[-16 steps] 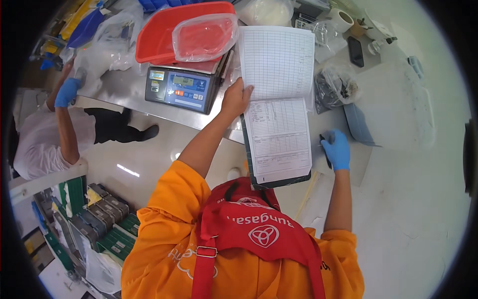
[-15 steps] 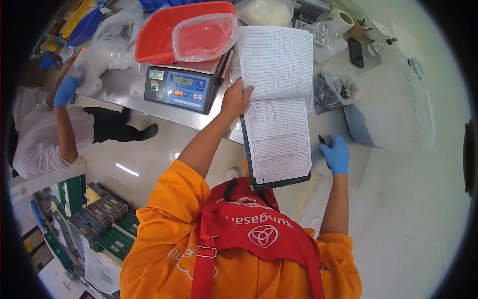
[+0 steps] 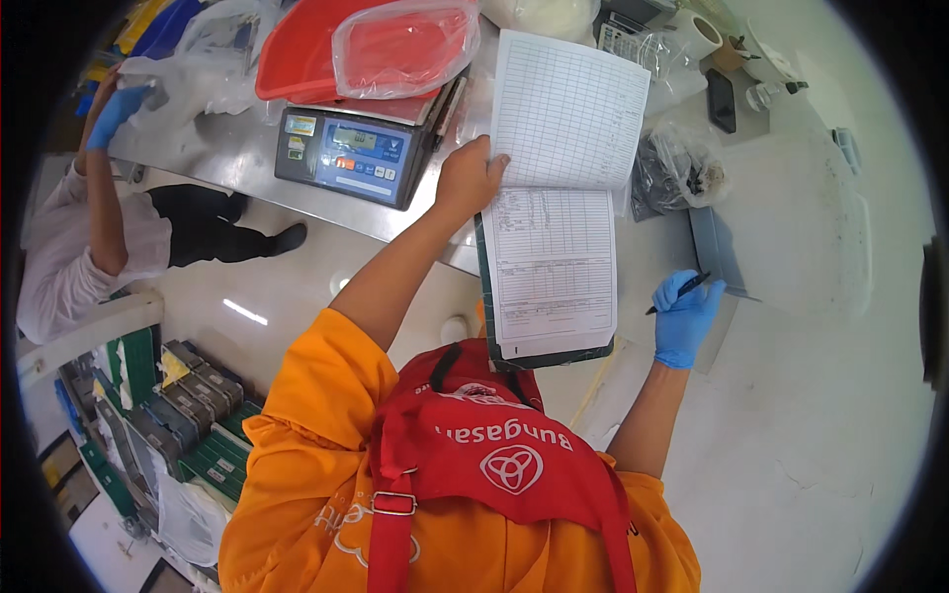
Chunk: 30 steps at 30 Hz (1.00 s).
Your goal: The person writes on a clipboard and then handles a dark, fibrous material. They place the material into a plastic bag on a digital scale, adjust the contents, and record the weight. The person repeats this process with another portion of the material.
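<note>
My bare left hand (image 3: 469, 182) pinches the left edge of a lifted printed sheet (image 3: 571, 109), ruled like a table. Beneath it lies another printed form (image 3: 554, 272), on a dark green clipboard or folder (image 3: 565, 359) whose edge shows along the left and bottom. My right hand (image 3: 686, 321), in a blue glove, grips a black pen (image 3: 696, 282) to the right of the form, apart from the paper. The pen slants across the fingers, one end pointing left toward the form.
A digital scale (image 3: 341, 161) carries a red scoop-like tray (image 3: 301, 54) with a clear plastic bag (image 3: 405, 49) in it. Right of the papers are a bag of dark material (image 3: 677, 173), a grey bin (image 3: 719, 247) and a phone (image 3: 721, 101). A co-worker's gloved hand (image 3: 117, 111) handles plastic at far left.
My right hand has risen slightly and turned, bringing the pen into fuller view. My left hand still holds the lifted sheet, which now tilts more to the right. The co-worker's arm has shifted left.
</note>
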### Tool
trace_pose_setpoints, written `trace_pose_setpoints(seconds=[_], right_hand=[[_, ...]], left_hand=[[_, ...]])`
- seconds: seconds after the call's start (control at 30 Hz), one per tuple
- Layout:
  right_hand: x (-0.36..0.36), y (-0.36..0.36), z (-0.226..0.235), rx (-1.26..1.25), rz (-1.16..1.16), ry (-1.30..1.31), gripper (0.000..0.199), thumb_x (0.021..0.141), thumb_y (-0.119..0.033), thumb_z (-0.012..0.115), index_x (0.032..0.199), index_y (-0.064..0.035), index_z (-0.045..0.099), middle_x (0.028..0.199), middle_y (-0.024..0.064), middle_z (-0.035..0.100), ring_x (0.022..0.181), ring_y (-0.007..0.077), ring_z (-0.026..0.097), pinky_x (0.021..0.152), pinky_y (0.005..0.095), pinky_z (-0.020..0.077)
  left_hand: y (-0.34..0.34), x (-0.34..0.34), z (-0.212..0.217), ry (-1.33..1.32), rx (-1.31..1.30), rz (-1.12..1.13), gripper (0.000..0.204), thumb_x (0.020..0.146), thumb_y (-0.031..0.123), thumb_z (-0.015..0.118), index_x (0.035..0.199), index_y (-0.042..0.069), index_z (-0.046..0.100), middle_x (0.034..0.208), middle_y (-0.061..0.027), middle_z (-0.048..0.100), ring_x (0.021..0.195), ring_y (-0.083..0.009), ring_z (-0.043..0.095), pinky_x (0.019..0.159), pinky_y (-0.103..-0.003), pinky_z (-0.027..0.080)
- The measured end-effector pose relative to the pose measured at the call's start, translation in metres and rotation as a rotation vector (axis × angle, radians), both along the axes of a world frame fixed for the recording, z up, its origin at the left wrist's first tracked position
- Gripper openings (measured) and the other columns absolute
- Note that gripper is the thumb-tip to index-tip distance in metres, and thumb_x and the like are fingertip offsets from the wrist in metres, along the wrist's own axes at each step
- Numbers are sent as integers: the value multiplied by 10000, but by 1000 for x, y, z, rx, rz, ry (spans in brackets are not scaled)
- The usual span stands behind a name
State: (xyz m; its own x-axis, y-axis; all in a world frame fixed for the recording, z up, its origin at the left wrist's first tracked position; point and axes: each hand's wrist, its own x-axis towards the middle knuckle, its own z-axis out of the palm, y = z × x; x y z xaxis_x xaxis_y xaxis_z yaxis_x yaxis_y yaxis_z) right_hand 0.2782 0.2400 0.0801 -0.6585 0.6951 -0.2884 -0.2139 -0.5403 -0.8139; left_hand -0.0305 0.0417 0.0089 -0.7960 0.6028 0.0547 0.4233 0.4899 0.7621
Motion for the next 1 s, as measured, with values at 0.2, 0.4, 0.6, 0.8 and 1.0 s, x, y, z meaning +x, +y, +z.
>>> trace_pose_setpoints(seconds=[0.2,0.4,0.6,0.8,1.0], right_hand=[[-21,1,-9,-45,145,187,675,1028,-557,316,552,-81,368,696,93,522,549,140,344,479,292,247],[-60,-39,-32,-101,29,124,680,1037,-566,294,630,-57,488,1097,184,648,790,204,546,692,323,433],[-109,-86,-64,-91,247,9,383,1037,-344,477,1045,0,646,1149,177,638,930,234,591,845,361,486],[-122,-101,-90,243,261,-39,196,806,67,680,954,-44,614,1022,70,592,871,144,598,827,264,492],[-142,-109,-87,745,339,-121,138,798,51,667,874,-50,611,908,40,586,753,105,564,675,242,478]], left_hand=[[-3,13,-5,213,-48,15,220,891,207,648,895,2,569,900,-175,603,913,-372,580,794,-460,475],[-15,12,-26,276,21,-21,223,906,201,639,911,-11,568,918,-167,578,907,-353,546,831,-443,466],[-13,14,-27,309,-21,-35,207,913,195,632,929,-3,574,934,-157,575,919,-336,536,851,-426,463],[-13,13,-28,311,-33,-34,217,921,212,621,950,0,585,954,-152,576,929,-330,534,863,-420,463],[-13,14,-28,296,-51,-36,225,922,220,619,958,0,592,972,-151,579,939,-327,536,874,-416,465]])
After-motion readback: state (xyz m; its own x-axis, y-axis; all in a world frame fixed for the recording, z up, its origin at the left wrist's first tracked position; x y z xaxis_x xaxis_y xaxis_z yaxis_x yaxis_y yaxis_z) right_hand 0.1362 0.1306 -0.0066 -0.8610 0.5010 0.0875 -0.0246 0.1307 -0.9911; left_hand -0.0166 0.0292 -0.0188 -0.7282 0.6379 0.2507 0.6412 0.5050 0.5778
